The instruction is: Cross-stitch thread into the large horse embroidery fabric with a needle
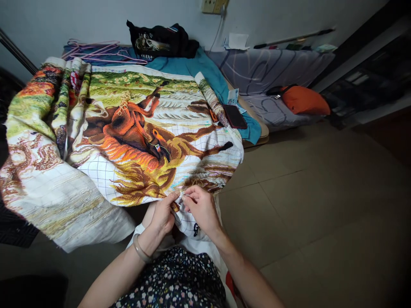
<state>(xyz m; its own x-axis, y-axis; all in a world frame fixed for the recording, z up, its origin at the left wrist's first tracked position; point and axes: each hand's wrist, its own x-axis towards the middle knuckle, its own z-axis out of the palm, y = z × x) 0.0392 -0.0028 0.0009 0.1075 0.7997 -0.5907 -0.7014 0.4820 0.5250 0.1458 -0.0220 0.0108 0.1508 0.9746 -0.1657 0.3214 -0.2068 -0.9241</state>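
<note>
One cross-stitch canvas (pixel 138 141) with horse design, draped off bed's (pixel 257 72) near edge onto lap. Left hand (pixel 163 214) and right hand (pixel 201 207), both pinched shut on canvas's lower hem, fingertips nearly touching; needle too small to tell. One bracelet (pixel 141 250) on left wrist. One dark phone (pixel 235 116) at bed's right edge. One orange pillow (pixel 305 100) farther right.

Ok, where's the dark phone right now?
In the head view the phone lies upper right of centre, on the teal cloth, just off the embroidery canvas's right edge, well beyond both hands.
</note>
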